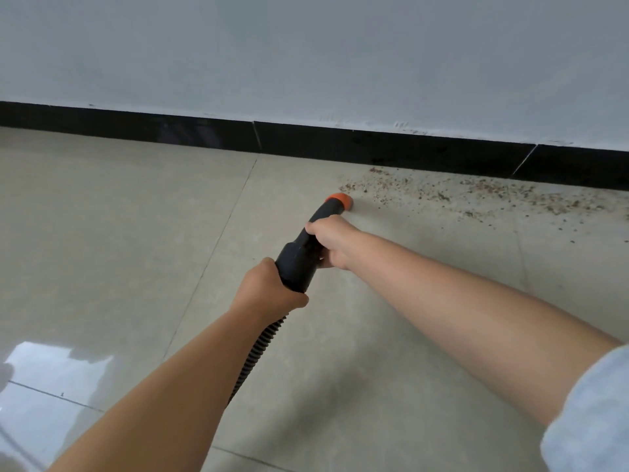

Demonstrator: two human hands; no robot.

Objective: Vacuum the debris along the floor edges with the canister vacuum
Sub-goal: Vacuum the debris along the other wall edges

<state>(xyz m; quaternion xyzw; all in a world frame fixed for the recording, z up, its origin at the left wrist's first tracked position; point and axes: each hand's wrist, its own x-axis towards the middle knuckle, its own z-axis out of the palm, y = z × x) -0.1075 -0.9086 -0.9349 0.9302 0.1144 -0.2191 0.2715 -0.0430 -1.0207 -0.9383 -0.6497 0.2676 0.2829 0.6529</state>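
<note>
Both hands clamp the wand, left hand behind, right hand ahead, its orange nozzle on the floor beside debris along the baseboard; sweeping fast could scatter crumbs.

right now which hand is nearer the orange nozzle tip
Right. The right hand grips the black wand just behind the orange tip. The left hand holds farther back, where the ribbed hose joins the wand.
</note>
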